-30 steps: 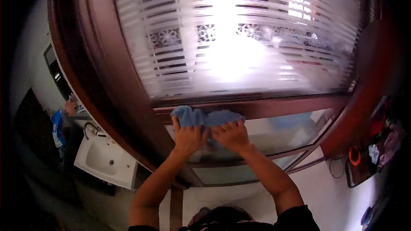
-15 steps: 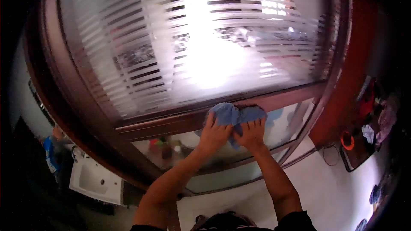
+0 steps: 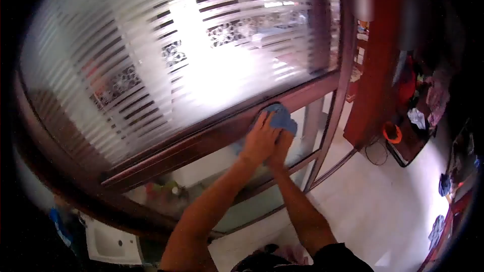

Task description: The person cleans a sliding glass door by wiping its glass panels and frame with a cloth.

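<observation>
A blue cloth [image 3: 279,115] lies bunched against the dark wooden crossbar [image 3: 201,139] of a glazed door. My left hand [image 3: 260,138] presses on the cloth, its fingers pointing up over the fabric. Close beside it and partly behind it, my right hand [image 3: 283,146] also holds the cloth, though its fingers are mostly hidden. Above the bar is a striped frosted glass pane [image 3: 151,45] with bright glare. Below it, a lower glass pane [image 3: 201,168] shows blurred red and green shapes.
A white sink [image 3: 112,242] is at the lower left, near a blue packet [image 3: 60,227]. On the right are a red-brown wooden panel [image 3: 373,70], an orange ring-like object [image 3: 391,133], a thin cable [image 3: 376,153] and piled clothes [image 3: 436,102]. Pale floor [image 3: 353,206] spreads below.
Both hands have slid the cloth rightward along the crossbar and come together. The cloth is more bunched. The view has turned to the right, showing more of the wooden panel and floor.
</observation>
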Motion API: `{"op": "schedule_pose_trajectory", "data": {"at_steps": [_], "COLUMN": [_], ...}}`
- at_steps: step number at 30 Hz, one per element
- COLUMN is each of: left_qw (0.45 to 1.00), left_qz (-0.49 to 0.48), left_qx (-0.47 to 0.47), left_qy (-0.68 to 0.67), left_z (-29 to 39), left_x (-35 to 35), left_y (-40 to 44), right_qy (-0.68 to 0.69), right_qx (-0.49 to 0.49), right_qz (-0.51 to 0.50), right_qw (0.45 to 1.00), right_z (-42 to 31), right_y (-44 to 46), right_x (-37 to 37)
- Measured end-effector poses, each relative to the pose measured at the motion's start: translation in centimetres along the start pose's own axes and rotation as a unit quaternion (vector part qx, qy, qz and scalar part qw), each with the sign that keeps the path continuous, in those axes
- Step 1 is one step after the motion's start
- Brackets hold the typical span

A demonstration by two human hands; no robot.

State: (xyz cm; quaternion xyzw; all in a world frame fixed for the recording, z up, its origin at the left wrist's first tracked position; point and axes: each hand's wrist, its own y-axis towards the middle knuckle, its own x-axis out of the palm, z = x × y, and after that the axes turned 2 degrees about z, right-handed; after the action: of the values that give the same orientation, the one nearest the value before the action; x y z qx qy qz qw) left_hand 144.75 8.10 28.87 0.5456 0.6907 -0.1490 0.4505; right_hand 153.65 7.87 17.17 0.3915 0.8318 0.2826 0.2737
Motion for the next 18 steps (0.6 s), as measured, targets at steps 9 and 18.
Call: {"op": "schedule_pose_trajectory", "data": {"at_steps": [9, 18], "left_qw": [0.997, 0.995], "left_qz": [-0.061, 0.067], "left_qx": [0.051, 0.073], "left_qy": [0.011, 0.015], "left_z": [0.8, 2.7], "left_x": [-0.2, 3.1], "left_y": [2.1, 4.2], "right_qy": [-0.253, -0.093], "right_qx": [0.015, 0.062], "right_qz": [0.077, 0.071], "right_qw": [0.964, 0.991], "right_z": [2.1, 5.3], "right_y": [-2.4, -0.7], "right_x": [3.5, 0.7]}}
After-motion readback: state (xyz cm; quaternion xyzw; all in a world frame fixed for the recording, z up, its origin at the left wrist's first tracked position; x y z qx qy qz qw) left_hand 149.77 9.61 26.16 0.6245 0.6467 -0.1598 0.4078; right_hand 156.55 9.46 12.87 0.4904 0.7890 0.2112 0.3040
